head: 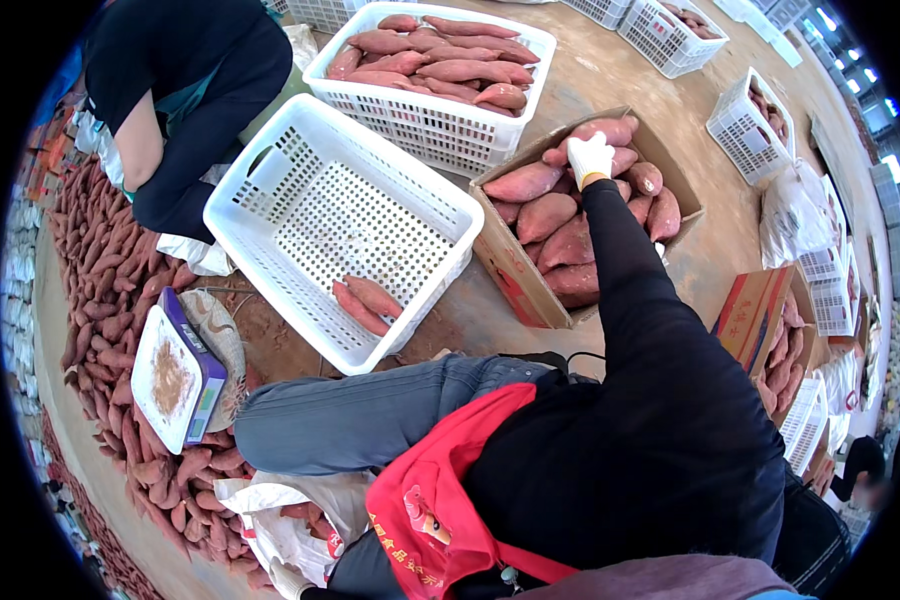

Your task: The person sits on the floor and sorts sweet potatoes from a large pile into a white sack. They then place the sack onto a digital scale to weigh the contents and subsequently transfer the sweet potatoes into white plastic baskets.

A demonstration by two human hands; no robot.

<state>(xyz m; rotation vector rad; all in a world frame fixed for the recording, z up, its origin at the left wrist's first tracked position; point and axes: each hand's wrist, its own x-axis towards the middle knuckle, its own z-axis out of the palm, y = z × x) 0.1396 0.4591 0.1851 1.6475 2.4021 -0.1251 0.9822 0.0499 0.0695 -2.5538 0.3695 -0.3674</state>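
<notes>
My right hand (591, 156), in a white glove, is closed over a large sweet potato (619, 130) at the far end of an open cardboard box (521, 281). Sweet potatoes (546, 217) fill this box. Down at the lower picture edge, my left hand (289, 581), also gloved, is against the side of a white woven sack (270, 496); its fingers are partly hidden. Some sweet potatoes (307, 516) show inside the sack's mouth. Ahead of me stands a white plastic crate (270, 217) with two sweet potatoes (367, 302) in its near corner.
A scale (172, 375) with a soil-covered pan stands beside a long heap of sweet potatoes (112, 300). Another white crate (420, 124), full of them, stands behind. A seated person (195, 97) is at the upper left. A second cardboard box (757, 322) and stacked crates are at right.
</notes>
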